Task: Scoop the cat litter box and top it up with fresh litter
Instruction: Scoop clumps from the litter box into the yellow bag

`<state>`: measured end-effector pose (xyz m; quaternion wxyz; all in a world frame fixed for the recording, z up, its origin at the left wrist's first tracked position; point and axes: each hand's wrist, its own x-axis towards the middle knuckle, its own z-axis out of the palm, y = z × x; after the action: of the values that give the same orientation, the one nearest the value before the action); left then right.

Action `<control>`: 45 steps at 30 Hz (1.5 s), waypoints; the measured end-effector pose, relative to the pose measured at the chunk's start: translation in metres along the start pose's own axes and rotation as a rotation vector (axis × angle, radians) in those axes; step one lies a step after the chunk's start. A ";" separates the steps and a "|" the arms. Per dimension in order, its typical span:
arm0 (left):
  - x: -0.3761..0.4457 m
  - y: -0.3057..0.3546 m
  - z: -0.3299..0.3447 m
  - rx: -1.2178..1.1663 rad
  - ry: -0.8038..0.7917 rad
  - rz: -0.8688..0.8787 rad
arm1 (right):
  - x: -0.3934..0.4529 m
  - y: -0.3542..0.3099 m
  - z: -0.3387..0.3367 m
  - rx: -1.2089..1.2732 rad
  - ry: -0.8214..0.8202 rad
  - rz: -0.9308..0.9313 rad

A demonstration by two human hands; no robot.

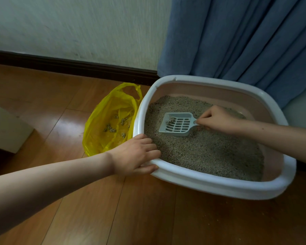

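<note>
Where the right hand [217, 119] grips, the scoop [177, 123] handle hides.

Glossy wooden floor [64, 200], pale wall [78, 27], dark skirting board [74, 67], blue curtain [245, 38]

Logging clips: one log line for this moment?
right hand: grips scoop, clump aboard | left hand: holds litter box rim | yellow bag: clumps inside

Two bare forearms, no sleeves in view, left hand [136, 154], right hand [219, 121], ringless fingers
</note>
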<state>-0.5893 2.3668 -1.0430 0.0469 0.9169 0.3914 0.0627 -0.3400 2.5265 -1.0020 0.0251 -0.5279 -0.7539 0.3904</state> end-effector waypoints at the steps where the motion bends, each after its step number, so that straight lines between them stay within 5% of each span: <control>1: 0.000 0.000 0.000 -0.002 0.001 0.001 | 0.000 0.000 -0.001 -0.005 0.003 0.002; 45: -0.002 -0.001 -0.001 -0.009 -0.015 0.014 | -0.005 -0.026 -0.003 0.046 0.063 -0.106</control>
<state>-0.5913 2.3664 -1.0418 0.0536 0.9198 0.3843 0.0579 -0.3570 2.5206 -0.9824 0.0817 -0.4987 -0.7703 0.3889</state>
